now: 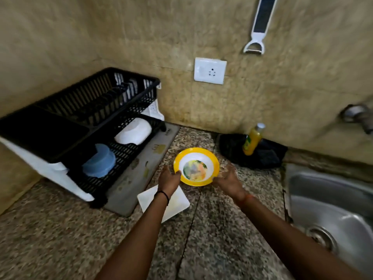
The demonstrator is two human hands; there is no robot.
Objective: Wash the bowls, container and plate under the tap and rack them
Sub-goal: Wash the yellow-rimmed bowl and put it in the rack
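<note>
A yellow rim and green-orange printed centre are shown on the bowl (196, 166); the rack (84, 126) is coloured black.

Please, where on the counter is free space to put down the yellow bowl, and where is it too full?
Bare granite lies in front of the white square plate, between it and the sink, and in the near left corner in front of the dish rack. It is crowded by the wall: black cloth and yellow bottle. Both hands, left and right, hold the yellow bowl.
</note>
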